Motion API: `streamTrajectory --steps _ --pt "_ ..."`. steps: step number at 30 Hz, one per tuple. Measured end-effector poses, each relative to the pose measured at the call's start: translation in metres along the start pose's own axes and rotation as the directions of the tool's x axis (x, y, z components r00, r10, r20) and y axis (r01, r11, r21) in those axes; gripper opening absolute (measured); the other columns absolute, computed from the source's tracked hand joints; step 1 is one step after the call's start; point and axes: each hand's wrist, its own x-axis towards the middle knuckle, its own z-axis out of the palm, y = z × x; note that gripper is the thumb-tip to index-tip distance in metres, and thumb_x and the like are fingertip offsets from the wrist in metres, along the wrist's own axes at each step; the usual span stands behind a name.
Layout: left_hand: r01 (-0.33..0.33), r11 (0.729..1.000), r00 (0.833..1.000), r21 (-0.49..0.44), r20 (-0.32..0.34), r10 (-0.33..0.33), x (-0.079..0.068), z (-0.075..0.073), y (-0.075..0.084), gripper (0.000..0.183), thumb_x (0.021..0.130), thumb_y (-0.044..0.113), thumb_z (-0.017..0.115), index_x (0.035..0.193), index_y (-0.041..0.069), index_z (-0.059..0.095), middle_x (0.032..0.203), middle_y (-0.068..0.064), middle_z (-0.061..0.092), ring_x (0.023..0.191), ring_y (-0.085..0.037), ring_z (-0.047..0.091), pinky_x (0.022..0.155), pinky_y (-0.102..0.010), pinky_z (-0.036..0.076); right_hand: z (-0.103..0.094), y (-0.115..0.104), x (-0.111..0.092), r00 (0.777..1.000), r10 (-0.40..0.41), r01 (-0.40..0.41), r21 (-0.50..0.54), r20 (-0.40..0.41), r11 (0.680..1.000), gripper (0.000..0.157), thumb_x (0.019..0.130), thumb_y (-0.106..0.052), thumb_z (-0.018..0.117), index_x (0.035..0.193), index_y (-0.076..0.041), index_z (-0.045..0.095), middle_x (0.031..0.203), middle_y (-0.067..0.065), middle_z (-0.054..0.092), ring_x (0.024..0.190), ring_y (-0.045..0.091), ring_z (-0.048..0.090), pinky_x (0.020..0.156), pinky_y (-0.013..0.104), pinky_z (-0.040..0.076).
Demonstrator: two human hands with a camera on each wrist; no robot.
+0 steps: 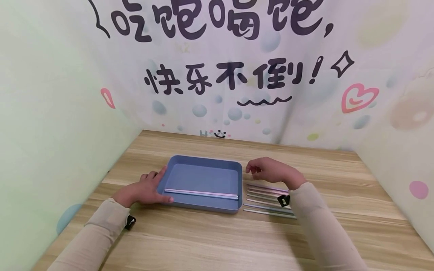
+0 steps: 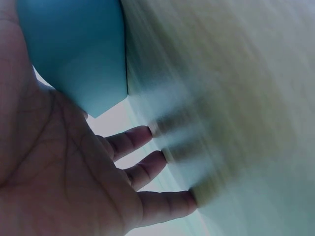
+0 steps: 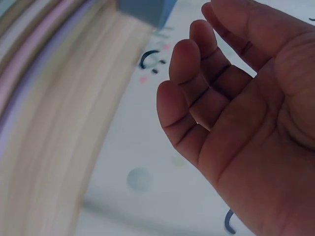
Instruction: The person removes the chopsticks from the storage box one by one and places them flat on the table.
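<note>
A shallow blue rectangular tray (image 1: 203, 175) sits on the wooden table, a few thin, shiny rods (image 1: 203, 194) lying lengthwise inside it near the front wall. My left hand (image 1: 146, 191) spreads around its left end, index finger along the side rim and thumb over the front corner. In the left wrist view the other fingers (image 2: 170, 204) extend past the tray corner (image 2: 83, 54), touching the table. Right of the tray, several thin coloured rods (image 1: 268, 213) lie side by side. My right hand (image 1: 271, 171) hovers just behind them, fingers loosely bent, with nothing in the grasp.
The wooden tabletop (image 1: 203, 241) runs back to a white printed cloth (image 1: 203, 116) with dark lettering. A pale wall (image 1: 61, 113) borders the left, and another panel (image 1: 400, 150) the right. The right forearm (image 1: 322, 226) covers the far ends of the loose rods.
</note>
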Motion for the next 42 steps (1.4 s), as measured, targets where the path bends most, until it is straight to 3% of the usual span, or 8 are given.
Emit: streamTrajectory --steps 7,17,26,42 --pt "0.007 1.0 1.0 0.015 -0.001 -0.007 0.001 0.0 0.0 0.123 0.078 0.068 0.071 0.157 -0.001 0.006 0.143 -0.036 0.029 0.126 -0.056 0.03 0.097 -0.064 0.036 -0.001 -0.025 0.025 0.998 -0.046 0.046 0.009 0.034 0.999 0.016 0.093 -0.003 0.063 0.102 -0.016 0.067 0.083 -0.003 0.057 0.079 0.016 0.053 0.071 0.034 0.045" --pt "0.026 0.999 1.0 0.029 0.0 -0.026 0.002 0.002 -0.004 0.128 0.075 0.075 0.067 0.158 0.001 0.004 0.144 -0.036 0.029 0.127 -0.056 0.029 0.097 -0.064 0.036 0.017 -0.048 0.055 0.994 -0.06 0.056 0.042 0.087 0.998 0.015 0.095 -0.006 0.064 0.108 -0.012 0.068 0.086 -0.002 0.058 0.082 0.016 0.053 0.073 0.032 0.046" --pt "0.008 0.999 1.0 0.043 -0.014 -0.008 0.003 0.001 -0.003 0.125 0.077 0.071 0.07 0.157 -0.001 0.007 0.142 -0.036 0.031 0.123 -0.054 0.033 0.095 -0.062 0.038 0.032 -0.062 0.079 0.984 -0.118 0.113 0.04 0.131 0.993 0.018 0.095 -0.008 0.064 0.113 -0.007 0.067 0.088 -0.002 0.058 0.083 0.016 0.053 0.071 0.031 0.046" --pt "0.017 0.999 1.0 0.036 -0.009 -0.017 0.003 -0.001 -0.001 0.124 0.077 0.07 0.07 0.157 -0.001 0.007 0.142 -0.036 0.032 0.124 -0.054 0.033 0.096 -0.062 0.037 0.066 -0.072 0.116 0.963 -0.138 0.121 0.088 0.233 0.989 0.014 0.094 -0.006 0.066 0.108 -0.008 0.067 0.089 -0.002 0.058 0.082 0.013 0.051 0.074 0.027 0.043"
